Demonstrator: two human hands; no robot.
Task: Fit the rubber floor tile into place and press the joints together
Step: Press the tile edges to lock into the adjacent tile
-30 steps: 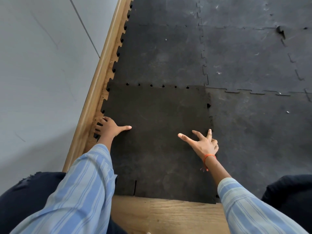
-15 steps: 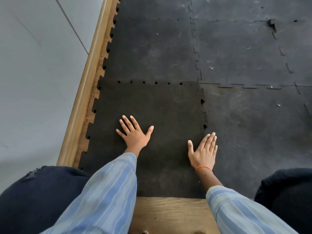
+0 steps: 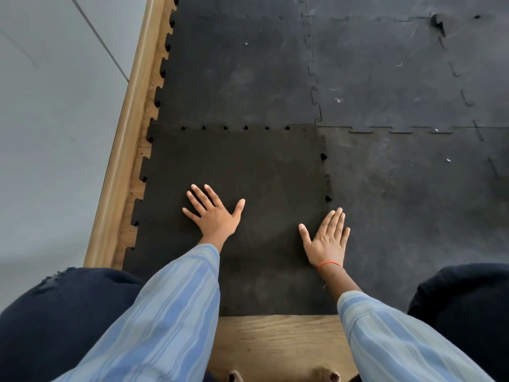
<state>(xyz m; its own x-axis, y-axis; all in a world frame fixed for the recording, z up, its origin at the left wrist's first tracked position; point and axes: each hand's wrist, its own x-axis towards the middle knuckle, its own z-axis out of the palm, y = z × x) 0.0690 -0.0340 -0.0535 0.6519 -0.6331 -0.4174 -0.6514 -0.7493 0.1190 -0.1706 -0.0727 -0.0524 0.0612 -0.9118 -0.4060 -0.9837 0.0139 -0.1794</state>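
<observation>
A dark rubber floor tile point(image 3: 248, 166) with toothed edges lies flat between the wall side and the tiles laid around it. Small dark gaps show along its far joint point(image 3: 235, 128) and its right joint point(image 3: 326, 177). My left hand point(image 3: 213, 216) rests palm down near the tile's middle, fingers spread. Flat on the right joint lies my right hand point(image 3: 327, 241), half on this tile and half on the neighbouring tile point(image 3: 413, 202). Neither hand holds anything.
A wooden skirting point(image 3: 129, 139) and grey wall point(image 3: 55, 133) run along the left. Bare wooden floor point(image 3: 275, 343) shows at the tile's near edge. My knees in dark trousers point(image 3: 55, 312) flank the tile. Laid tiles point(image 3: 385, 73) cover the far and right floor.
My left hand moved from the tile's left edge to its middle and flattened. My right hand went from pointing fingers to a flat palm on the right joint. The view shifted slightly.
</observation>
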